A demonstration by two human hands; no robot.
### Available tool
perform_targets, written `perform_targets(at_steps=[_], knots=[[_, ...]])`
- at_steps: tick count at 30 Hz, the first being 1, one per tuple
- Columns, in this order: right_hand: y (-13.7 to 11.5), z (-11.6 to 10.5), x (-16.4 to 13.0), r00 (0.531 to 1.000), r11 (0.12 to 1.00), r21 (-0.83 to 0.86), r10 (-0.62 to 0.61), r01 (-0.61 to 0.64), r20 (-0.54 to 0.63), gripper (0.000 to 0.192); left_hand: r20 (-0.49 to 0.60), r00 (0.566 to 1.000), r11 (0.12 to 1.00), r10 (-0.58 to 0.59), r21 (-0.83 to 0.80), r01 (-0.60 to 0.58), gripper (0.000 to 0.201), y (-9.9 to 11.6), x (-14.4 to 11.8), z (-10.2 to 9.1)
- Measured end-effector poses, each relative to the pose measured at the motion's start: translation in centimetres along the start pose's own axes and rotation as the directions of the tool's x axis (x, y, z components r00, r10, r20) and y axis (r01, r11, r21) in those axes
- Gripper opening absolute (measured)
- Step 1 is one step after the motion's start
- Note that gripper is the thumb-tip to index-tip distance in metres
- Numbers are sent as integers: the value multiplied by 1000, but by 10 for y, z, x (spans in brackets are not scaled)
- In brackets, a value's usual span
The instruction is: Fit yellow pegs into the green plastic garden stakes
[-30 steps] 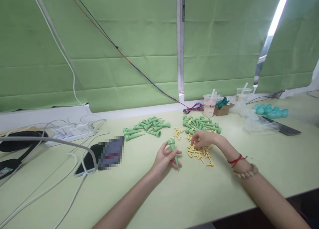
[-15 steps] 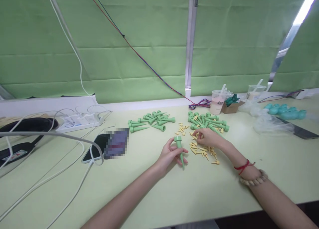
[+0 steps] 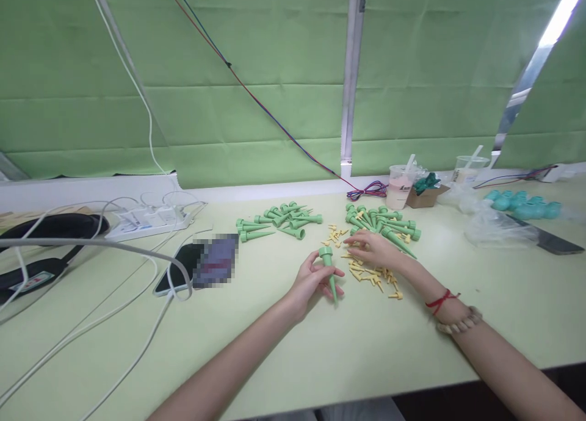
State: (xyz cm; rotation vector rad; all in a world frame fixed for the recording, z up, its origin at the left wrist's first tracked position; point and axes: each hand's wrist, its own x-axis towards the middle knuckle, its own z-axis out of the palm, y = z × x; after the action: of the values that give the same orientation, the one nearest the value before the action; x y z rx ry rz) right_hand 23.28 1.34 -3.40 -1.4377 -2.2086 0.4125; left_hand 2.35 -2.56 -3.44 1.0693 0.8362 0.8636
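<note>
My left hand is closed around a green plastic spike, its ribbed cap up and its thin tip pointing down. My right hand is just right of it, low over a scatter of small yellow plastic pegs. Its fingers are loosely stretched and apart; a bit of yellow shows by the fingertips, and whether they touch it is unclear. Behind the right hand lies a heap of green spikes, with some yellow pegs among them. Another group of green spikes lies farther left.
On the left are a phone, white cables, a power strip and a black strap-like item. At the back right stand a pink drink cup, a small cardboard box and a second cup. Teal plastic parts lie beyond clear plastic bags.
My right hand has moved slightly left and up from the yellow pegs, its fingers less curled. My left hand still holds the green spike in nearly the same place.
</note>
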Motion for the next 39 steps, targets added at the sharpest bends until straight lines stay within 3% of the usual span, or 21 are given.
perform_targets(at_steps=[3,6,12,14,16,19,21,27,35,39], knots=[[-1,6,1,999,999,15,-35,34,42,25,-7,1000,1000,-9,4,9,60,-1,1,-1],[0,7,1,998,1000,-21,7,-6,64,22,2,1000,1000,-2,7,2,60,-2,1,-2],[-2,4,-2,996,991,-99,88,-88,-12,13,5,1000,1000,-2,-9,3,58,0,1,-2],[-5,3,-1,991,993,-37,109,-113,-83,13,9,1000,1000,1,-12,-1,56,0,1,-3],[-9,1,0,979,981,127,162,-146,-127,17,1,1000,1000,5,-19,-5,56,0,1,-3],[-17,0,2,969,895,417,221,-158,-108,30,-31,999,998,32,-48,-34,60,-1,2,-3],[-23,2,2,974,851,515,194,-108,-117,36,-47,996,995,77,-64,-80,62,0,2,-2],[-44,12,-3,972,830,552,60,79,-228,33,-59,976,976,210,-43,-213,67,4,0,-1],[-55,15,-7,949,687,721,164,87,-270,31,-41,982,977,186,-102,-189,71,8,-1,-1],[-53,17,-5,934,705,704,191,83,-302,29,-49,982,970,181,-157,-186,68,6,1,-4]])
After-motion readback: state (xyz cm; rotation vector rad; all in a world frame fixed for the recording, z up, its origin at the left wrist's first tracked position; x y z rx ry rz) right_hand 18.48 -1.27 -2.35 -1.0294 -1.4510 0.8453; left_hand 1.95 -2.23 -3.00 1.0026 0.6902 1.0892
